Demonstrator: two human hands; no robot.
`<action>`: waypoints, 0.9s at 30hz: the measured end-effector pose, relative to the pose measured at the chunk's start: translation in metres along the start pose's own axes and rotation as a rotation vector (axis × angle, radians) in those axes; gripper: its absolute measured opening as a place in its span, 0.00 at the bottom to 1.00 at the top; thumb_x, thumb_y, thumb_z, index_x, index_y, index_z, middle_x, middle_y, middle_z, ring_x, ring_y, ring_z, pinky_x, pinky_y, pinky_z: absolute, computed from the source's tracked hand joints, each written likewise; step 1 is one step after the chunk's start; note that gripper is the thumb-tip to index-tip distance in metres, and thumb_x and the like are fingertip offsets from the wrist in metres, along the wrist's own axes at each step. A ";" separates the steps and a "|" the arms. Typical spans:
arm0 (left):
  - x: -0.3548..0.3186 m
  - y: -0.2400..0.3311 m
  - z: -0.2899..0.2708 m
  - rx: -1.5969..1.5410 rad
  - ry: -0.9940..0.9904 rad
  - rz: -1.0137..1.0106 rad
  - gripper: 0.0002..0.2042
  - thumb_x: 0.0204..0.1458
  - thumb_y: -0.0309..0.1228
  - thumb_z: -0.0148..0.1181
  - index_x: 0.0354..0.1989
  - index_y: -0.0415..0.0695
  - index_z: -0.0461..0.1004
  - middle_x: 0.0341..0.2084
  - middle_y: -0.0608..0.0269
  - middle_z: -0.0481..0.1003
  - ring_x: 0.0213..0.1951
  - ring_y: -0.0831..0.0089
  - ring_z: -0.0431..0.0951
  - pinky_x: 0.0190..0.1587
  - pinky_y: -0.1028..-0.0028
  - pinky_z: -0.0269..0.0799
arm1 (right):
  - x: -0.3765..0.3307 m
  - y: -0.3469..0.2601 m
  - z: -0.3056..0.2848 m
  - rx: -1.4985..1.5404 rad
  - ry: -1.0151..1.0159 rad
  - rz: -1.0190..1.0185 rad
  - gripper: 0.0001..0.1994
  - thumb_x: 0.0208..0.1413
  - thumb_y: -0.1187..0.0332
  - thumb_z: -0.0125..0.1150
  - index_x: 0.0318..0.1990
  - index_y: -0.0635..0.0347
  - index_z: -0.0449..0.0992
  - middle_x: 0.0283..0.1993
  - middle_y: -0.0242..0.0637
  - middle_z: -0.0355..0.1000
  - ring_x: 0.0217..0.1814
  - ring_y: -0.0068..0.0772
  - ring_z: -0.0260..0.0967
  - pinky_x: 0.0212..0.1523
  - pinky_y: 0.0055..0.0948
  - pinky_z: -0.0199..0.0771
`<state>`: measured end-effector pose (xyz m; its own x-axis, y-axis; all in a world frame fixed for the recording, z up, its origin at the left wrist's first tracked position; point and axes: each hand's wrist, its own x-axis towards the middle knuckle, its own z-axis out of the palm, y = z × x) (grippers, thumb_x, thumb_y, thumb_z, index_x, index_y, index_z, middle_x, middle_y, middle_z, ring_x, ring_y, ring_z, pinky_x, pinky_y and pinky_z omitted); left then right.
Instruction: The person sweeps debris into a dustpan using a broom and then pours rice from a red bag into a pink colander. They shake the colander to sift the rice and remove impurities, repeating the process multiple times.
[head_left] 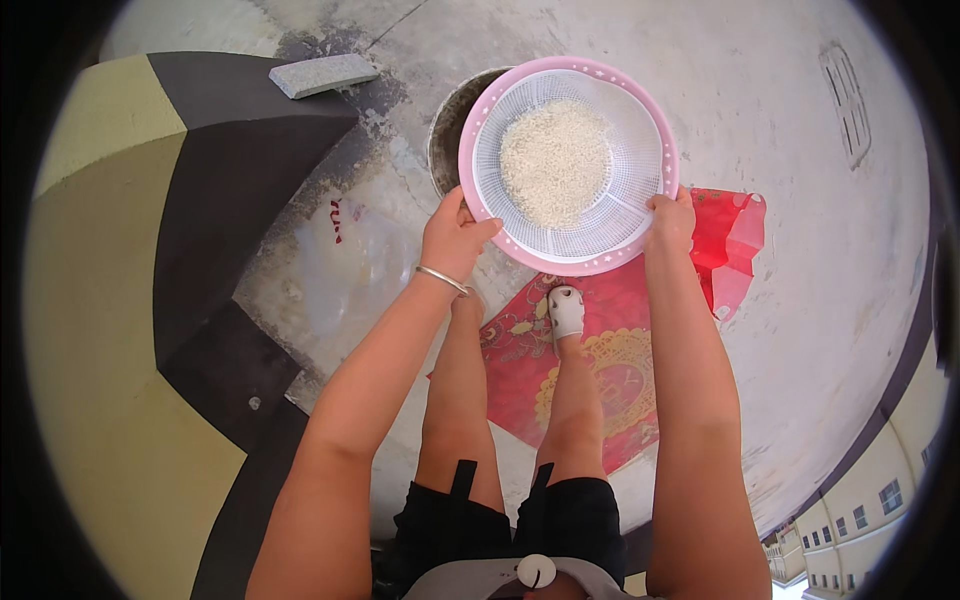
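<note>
Both my arms reach forward, holding a round pink-rimmed colander [640, 240] with a white mesh inside. A heap of white rice [555, 165] lies in it, a little left of its middle. On the colander's near left rim, my left hand [457, 238] is closed, the thumb on top. My right hand [671, 218] grips the right rim in the same way. Behind the colander's left side stands a round grey metal container [447, 135], mostly hidden by it.
A red and gold patterned mat [600, 380] lies under my right foot. Right of the colander is a folded red bag [725, 245]; a clear plastic bag [360, 265] lies on the left. A stone slab [322, 75] rests far left near a dark-and-cream wall base [240, 150].
</note>
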<state>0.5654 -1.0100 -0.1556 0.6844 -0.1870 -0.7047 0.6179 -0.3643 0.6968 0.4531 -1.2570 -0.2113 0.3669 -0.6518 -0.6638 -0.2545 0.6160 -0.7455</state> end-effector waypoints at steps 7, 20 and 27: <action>-0.001 -0.020 -0.008 -0.113 0.047 0.041 0.20 0.45 0.22 0.58 0.50 0.38 0.67 0.33 0.62 0.74 0.33 0.78 0.72 0.30 0.78 0.66 | 0.003 0.001 -0.005 0.043 -0.035 0.102 0.20 0.39 0.90 0.52 0.43 0.68 0.68 0.37 0.41 0.73 0.38 0.30 0.72 0.40 0.23 0.70; 0.021 -0.016 -0.045 -0.234 0.015 -0.120 0.22 0.44 0.22 0.58 0.51 0.39 0.62 0.38 0.60 0.73 0.35 0.73 0.74 0.30 0.75 0.69 | -0.021 0.022 0.021 0.000 -0.013 -0.072 0.20 0.40 0.90 0.48 0.43 0.67 0.67 0.38 0.44 0.72 0.37 0.33 0.72 0.40 0.26 0.71; -0.018 -0.002 -0.011 -0.189 -0.058 -0.073 0.22 0.45 0.23 0.58 0.52 0.38 0.64 0.37 0.59 0.74 0.35 0.74 0.73 0.31 0.76 0.67 | -0.001 0.005 0.003 0.067 0.001 0.063 0.18 0.40 0.90 0.51 0.42 0.69 0.68 0.38 0.44 0.72 0.37 0.34 0.72 0.40 0.25 0.71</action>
<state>0.5561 -0.9960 -0.1424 0.6153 -0.2205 -0.7568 0.7302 -0.2023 0.6526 0.4540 -1.2522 -0.2144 0.3507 -0.6113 -0.7094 -0.2168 0.6840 -0.6966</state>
